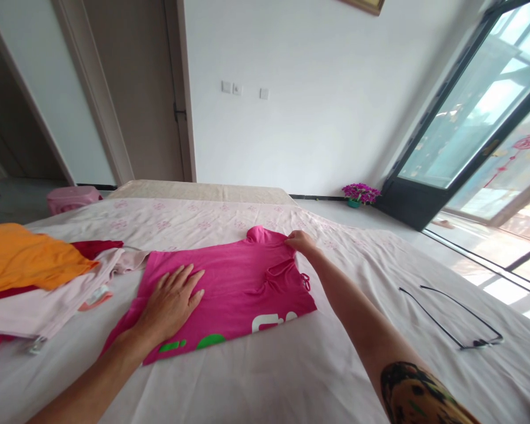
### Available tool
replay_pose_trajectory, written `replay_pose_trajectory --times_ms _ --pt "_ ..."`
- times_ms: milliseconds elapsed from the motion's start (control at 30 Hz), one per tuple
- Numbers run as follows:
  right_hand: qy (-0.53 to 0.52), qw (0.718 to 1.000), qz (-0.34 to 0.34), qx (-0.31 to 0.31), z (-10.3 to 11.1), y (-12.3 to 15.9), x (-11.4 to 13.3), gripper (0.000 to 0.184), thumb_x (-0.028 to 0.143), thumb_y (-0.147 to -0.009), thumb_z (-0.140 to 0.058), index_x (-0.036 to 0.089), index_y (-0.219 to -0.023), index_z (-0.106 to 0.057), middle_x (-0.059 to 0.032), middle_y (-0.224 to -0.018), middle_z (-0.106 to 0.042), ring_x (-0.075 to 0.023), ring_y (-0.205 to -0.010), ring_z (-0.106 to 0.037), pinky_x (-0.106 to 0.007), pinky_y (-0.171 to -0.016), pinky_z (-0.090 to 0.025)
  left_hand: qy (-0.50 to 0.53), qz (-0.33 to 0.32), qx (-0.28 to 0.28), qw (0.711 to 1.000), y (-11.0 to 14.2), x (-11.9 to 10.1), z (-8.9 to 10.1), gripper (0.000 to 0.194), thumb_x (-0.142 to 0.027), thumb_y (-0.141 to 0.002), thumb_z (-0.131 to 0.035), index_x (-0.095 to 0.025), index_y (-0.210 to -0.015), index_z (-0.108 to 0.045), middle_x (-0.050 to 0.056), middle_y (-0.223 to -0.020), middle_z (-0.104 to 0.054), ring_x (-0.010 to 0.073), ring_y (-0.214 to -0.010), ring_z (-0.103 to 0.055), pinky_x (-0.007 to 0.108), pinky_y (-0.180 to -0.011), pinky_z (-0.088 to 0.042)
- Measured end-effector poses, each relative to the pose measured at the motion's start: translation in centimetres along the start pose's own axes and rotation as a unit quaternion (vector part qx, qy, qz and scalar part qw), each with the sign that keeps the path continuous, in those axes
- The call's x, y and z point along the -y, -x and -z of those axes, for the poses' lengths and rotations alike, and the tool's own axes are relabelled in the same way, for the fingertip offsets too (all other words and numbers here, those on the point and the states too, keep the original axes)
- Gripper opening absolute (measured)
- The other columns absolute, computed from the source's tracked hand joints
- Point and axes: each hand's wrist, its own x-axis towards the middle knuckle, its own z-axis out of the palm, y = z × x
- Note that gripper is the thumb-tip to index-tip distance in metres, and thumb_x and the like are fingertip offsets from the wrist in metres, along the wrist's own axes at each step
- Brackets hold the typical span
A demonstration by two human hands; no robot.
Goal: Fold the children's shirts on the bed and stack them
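A bright pink shirt lies folded on the bed, with green and white print along its near edge and a small drawstring bow at its right end. Flat on the left part of the fabric rests my left hand, fingers spread. My right hand pinches the shirt's far right corner, beside a bunched bit of cloth. The underside of the shirt is hidden.
To the left lies a pile of clothes with an orange garment and a pale pink garment. Eyeglasses rest on the bedsheet at right. Beyond the bed are a pink stool and purple flowers.
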Motion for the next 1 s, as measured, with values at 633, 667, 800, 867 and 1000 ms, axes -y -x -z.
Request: replay_pose_trajectory --times_ms 633,667,800,867,1000 --pt "-0.136 0.978 0.132 0.087 -1.8 3.1 3.0 0.017 0.017 -0.076 -0.063 0.019 -0.089 -0.074 -0.0001 -0.071 -0.071 -0.0117 -0.064 -0.064 -0.018 -0.057 -0.043 0.002 0.003 0.004 1.000 0.0 0.0 0.2 0.051 -0.042 -0.095 -0.040 -0.023 -0.141 -0.053 0.011 -0.150 -0.047 0.0293 -0.139 -0.040 0.049 -0.113 -0.029" --pt "-0.150 0.976 0.132 0.085 -1.8 3.0 2.8 0.018 0.016 -0.076 -0.063 0.018 -0.091 -0.074 -0.0003 -0.072 -0.071 -0.0117 -0.063 -0.064 -0.018 -0.057 -0.044 0.007 0.004 0.001 1.000 0.1 0.0 0.2 0.051 -0.042 -0.095 -0.040 -0.023 -0.140 -0.053 0.011 -0.150 -0.047 0.0293 -0.139 -0.040 0.049 -0.114 -0.029" --pt "-0.160 0.981 0.105 -0.003 -1.5 2.1 2.2 0.022 0.017 -0.081 -0.059 0.016 -0.099 -0.072 -0.0031 -0.081 -0.074 -0.0118 -0.065 -0.067 -0.019 -0.059 -0.048 0.024 0.001 -0.006 1.000 0.1 0.1 0.0 0.050 -0.043 -0.095 -0.040 -0.024 -0.140 -0.053 0.011 -0.149 -0.048 0.0293 -0.139 -0.040 0.049 -0.114 -0.028" --pt "-0.140 0.985 0.098 -0.037 -1.2 1.3 2.3 0.026 0.017 -0.083 -0.057 0.016 -0.105 -0.071 -0.0044 -0.090 -0.074 -0.0122 -0.069 -0.068 -0.020 -0.063 -0.049 0.025 0.000 -0.006 1.000 0.0 0.3 -0.1 0.050 -0.042 -0.095 -0.040 -0.024 -0.140 -0.053 0.011 -0.150 -0.047 0.0295 -0.139 -0.040 0.049 -0.114 -0.028" --pt "-0.098 0.989 0.095 -0.064 -0.9 -0.5 3.4 0.029 0.018 -0.083 -0.058 0.019 -0.109 -0.070 -0.0053 -0.103 -0.074 -0.0170 -0.091 -0.068 -0.025 -0.078 -0.050 0.032 0.003 -0.009 0.999 0.1 0.3 -0.2 0.051 -0.043 -0.095 -0.041 -0.024 -0.140 -0.053 0.011 -0.150 -0.048 0.0292 -0.139 -0.040 0.049 -0.114 -0.028"
